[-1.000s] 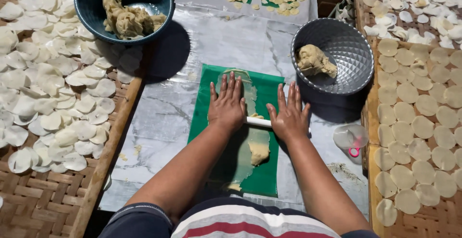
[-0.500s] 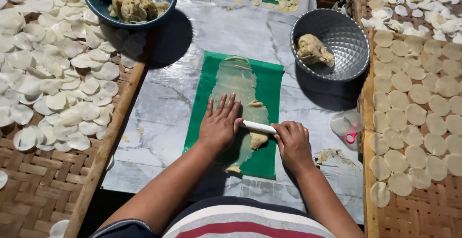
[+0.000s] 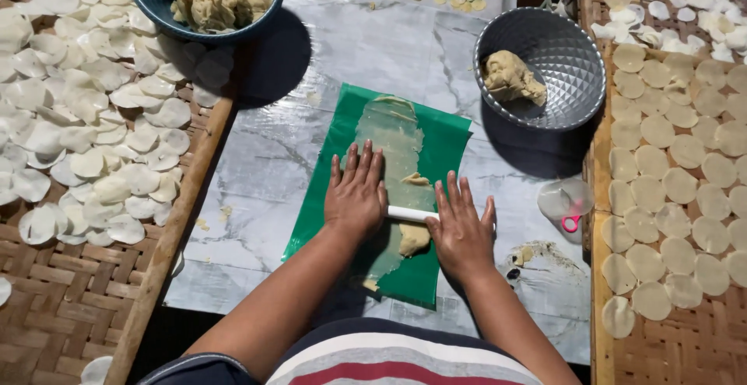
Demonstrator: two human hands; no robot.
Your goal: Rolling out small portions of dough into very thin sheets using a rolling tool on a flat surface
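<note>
My left hand point(image 3: 356, 194) and my right hand point(image 3: 462, 231) press flat, fingers spread, on a thin white rolling pin point(image 3: 411, 214) that lies across a green plastic sheet point(image 3: 440, 148). A strip of pale dough point(image 3: 394, 140) is rolled thin on the sheet beyond the pin. A thicker lump of dough point(image 3: 413, 239) sits just on the near side of the pin, between my hands. The sheet lies on a marble-patterned surface point(image 3: 264, 183).
A dark blue bowl point(image 3: 156, 0) of dough scraps stands at the top left, a metal bowl point(image 3: 568, 82) holding a dough lump point(image 3: 510, 78) at the right. Woven trays point(image 3: 47, 307) point(image 3: 685, 346) on both sides carry several round dough discs. A clear round cutter point(image 3: 564, 198) lies at the right.
Both hands and the rolling pin have come back toward me along the sheet, leaving the flattened strip of dough uncovered beyond them.
</note>
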